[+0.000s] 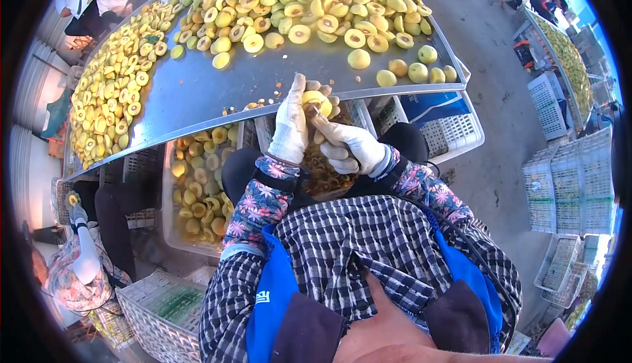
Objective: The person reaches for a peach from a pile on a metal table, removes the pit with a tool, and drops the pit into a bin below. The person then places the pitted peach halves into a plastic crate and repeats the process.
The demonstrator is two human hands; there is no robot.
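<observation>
Just over the table's front edge, my left hand [294, 121], in a whitish glove, is closed around a cut yellow stone fruit [318, 102]. My right hand [353, 147], gloved too, grips a small thin tool [320, 113] whose tip meets the fruit; most of the tool is hidden by my fingers. Beneath both hands, a container with brownish pits and scraps [322, 177] sits between my knees. On the metal table [243, 86] ahead, many halved fruits [299, 34] are piled, some with the pit showing.
Left of my legs is a tub [172, 228] of fruit halves. A white crate [454, 132] stands under the table at right. Stacked crates [569, 182] line the far right. A co-worker's gloved hand [78, 213] shows at left, with other people farther back.
</observation>
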